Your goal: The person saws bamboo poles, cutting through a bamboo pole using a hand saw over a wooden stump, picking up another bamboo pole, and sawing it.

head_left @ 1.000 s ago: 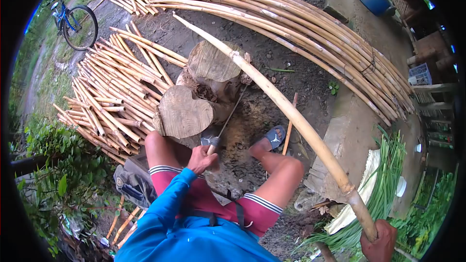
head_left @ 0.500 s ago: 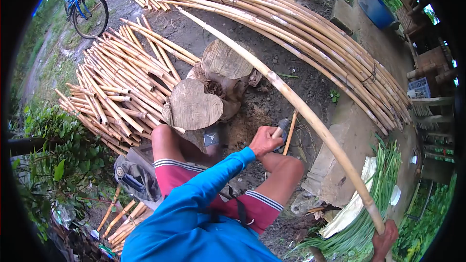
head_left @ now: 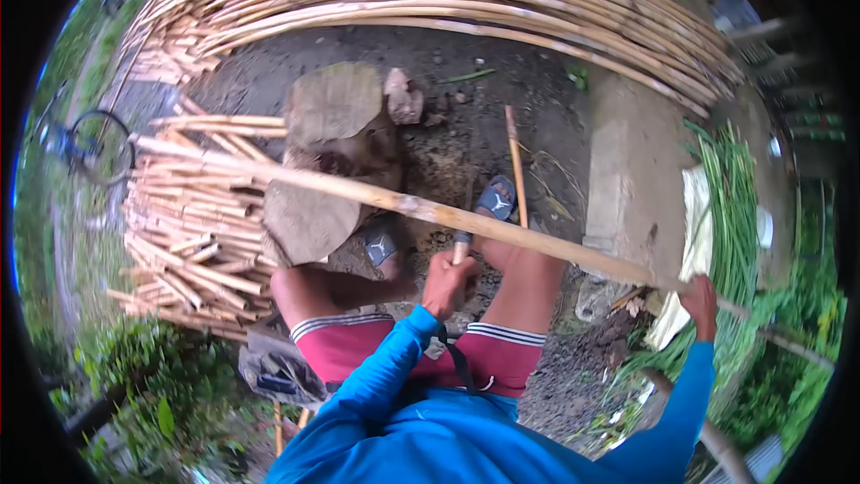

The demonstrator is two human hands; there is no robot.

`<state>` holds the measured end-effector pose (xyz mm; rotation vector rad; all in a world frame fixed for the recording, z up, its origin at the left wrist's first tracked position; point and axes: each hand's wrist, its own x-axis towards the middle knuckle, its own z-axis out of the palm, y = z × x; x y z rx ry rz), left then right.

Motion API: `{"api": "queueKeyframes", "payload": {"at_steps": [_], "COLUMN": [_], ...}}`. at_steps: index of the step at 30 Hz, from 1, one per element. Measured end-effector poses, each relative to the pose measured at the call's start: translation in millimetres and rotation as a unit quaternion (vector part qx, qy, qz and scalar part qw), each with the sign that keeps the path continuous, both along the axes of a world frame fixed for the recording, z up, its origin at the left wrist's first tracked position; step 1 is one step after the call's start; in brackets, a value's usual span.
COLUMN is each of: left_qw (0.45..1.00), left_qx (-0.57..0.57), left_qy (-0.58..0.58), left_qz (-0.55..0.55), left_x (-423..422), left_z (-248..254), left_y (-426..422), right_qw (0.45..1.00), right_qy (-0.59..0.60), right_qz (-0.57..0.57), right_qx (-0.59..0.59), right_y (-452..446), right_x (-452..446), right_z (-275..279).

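Note:
My left hand [head_left: 448, 285] is closed around the pale handle of a bladed tool [head_left: 461, 249], in front of my knees. The tool's dark, narrow blade points away from me and is blurred, partly hidden by a long bamboo pole [head_left: 412, 206]. At the right, my right hand [head_left: 699, 305] grips the near end of this pole. The pole slants up to the left across my knees and over a wooden stump [head_left: 309, 220]; whether it touches the stump is unclear. A second cut wood top [head_left: 336, 103] stands just beyond.
Short bamboo pieces [head_left: 197, 224] lie piled at left. Long bamboo poles [head_left: 430, 9] are bundled across the back. A thin stick [head_left: 516, 161] lies by my sandal [head_left: 495, 197]. Green stalks [head_left: 735, 215] and a pale sheet [head_left: 694, 251] lie right. A bicycle [head_left: 94, 148] stands far left.
The pole has swung from a steep diagonal to a flatter slant, its far end now lower and further left. My left hand has moved back left with the tool. The view has shifted.

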<state>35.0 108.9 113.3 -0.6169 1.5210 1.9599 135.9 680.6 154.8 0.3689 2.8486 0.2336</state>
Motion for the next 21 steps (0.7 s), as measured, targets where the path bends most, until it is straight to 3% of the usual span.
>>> {"api": "queueKeyframes", "payload": {"at_steps": [2, 3, 5, 8, 13, 16, 19, 20, 21], "left_qw": [0.998, 0.996, 1.0, 0.992, 0.989, 0.988, 0.988, 0.987, 0.998], "left_qx": [-0.046, -0.061, -0.009, 0.044, -0.002, 0.06, 0.05, 0.042, -0.056], "left_qy": [-0.047, -0.065, -0.004, -0.086, -0.08, -0.122, -0.121, -0.123, -0.006], "left_qz": [-0.011, -0.016, -0.011, 0.078, 0.123, 0.072, 0.087, 0.093, 0.013], "left_x": [-14, -18, -19, -28, -41, -46, -28, -17, 2], "left_z": [-10, -22, -37, -32, -36, -40, -40, -58, -87], "left_y": [-9, -13, -20, -22, -35, -51, -60, -78, -105], "right_qw": [0.997, 0.994, 0.995, 0.993, 0.992, 0.994, 0.986, 0.986, 0.97], "right_qy": [-0.051, 0.044, -0.013, -0.049, 0.032, -0.031, 0.149, 0.145, 0.23], "right_qz": [-0.014, 0.019, -0.053, -0.051, 0.018, -0.037, -0.013, -0.009, -0.048], "right_qx": [-0.059, -0.097, -0.082, -0.092, -0.119, -0.1, -0.071, -0.08, -0.062], "right_y": [-8, -15, -36, -46, -81, -86, -92, -101, -109], "right_x": [-22, -23, -53, -80, -103, -118, -115, -113, -111], "right_z": [-36, -51, -63, -96, -117, -116, -117, -112, -107]}}
